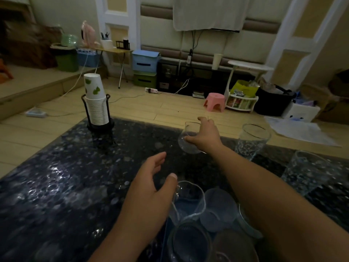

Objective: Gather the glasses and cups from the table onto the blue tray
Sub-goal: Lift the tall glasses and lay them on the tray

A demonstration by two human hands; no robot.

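My right hand (204,136) is closed around a clear round glass (186,141), tilted, near the far edge of the dark speckled table (66,167). My left hand (151,184) hovers with fingers spread and nothing in it, just left of the blue tray (166,231). On the tray, near me, stand several clear glasses and cups, among them a handled glass (190,199) and a bluish plastic cup (219,208). Two tall bubbled glasses (251,140) (306,173) stand on the table to the right.
A black wire holder with a stack of white paper cups (96,106) stands at the table's far left corner. Beyond the table lie a wooden floor, a pink stool (215,102), cables and storage boxes.
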